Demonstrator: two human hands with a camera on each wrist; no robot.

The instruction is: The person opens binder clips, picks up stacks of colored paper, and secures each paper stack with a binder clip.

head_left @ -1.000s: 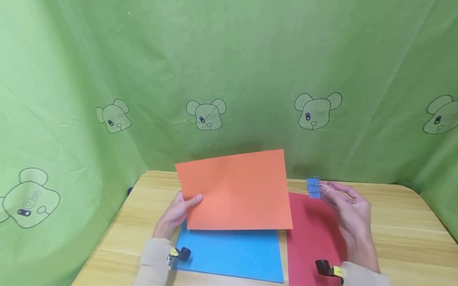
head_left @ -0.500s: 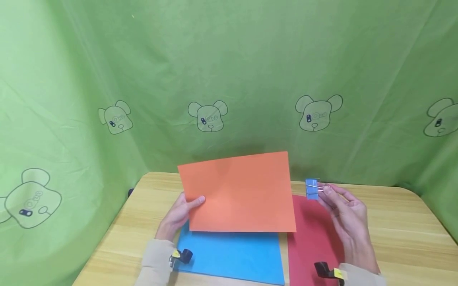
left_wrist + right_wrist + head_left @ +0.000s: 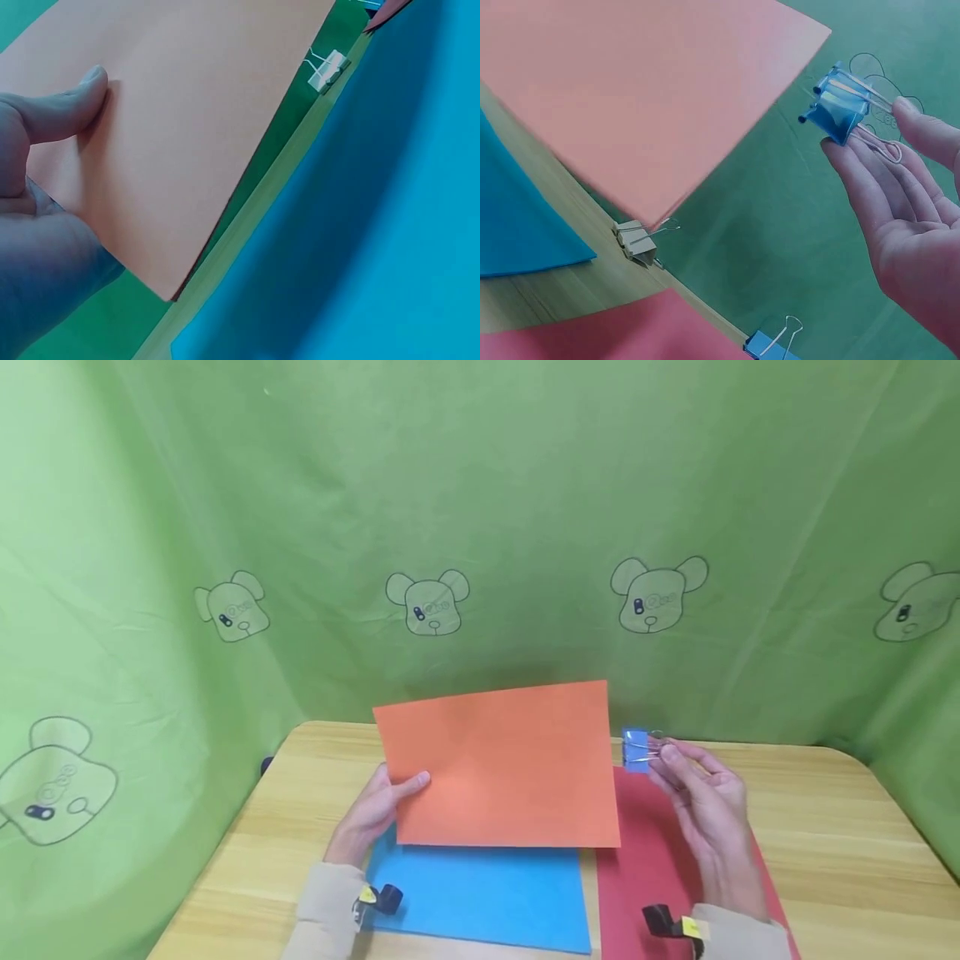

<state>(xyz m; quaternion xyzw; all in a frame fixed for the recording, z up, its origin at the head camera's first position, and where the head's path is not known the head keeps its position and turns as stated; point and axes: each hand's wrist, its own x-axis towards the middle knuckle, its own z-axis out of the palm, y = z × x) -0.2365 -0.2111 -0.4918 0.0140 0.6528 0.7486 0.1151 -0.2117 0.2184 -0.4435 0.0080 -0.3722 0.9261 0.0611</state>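
Observation:
My left hand (image 3: 375, 810) grips the left side of an orange paper stack (image 3: 498, 768), its thumb lying across the front face. The sheets are held raised and tilted above the table. Just off their right edge, my right hand (image 3: 708, 806) pinches a blue binder clip (image 3: 635, 752) by its wire handles. In the right wrist view the clip (image 3: 838, 109) points its mouth toward the orange paper (image 3: 652, 90) without touching it. The left fingers behind the sheets are hidden in the head view.
Blue paper (image 3: 480, 897) lies under the orange sheets, with red paper (image 3: 645, 860) to its right on the wooden table (image 3: 847, 835). A pale binder clip (image 3: 636, 241) and another blue one (image 3: 771, 346) sit near the back edge. A green curtain (image 3: 525, 485) hangs behind.
The right hand has brought the blue binder clip leftward, closer to the orange paper's right edge. The left hand and the orange paper have shifted slightly right.

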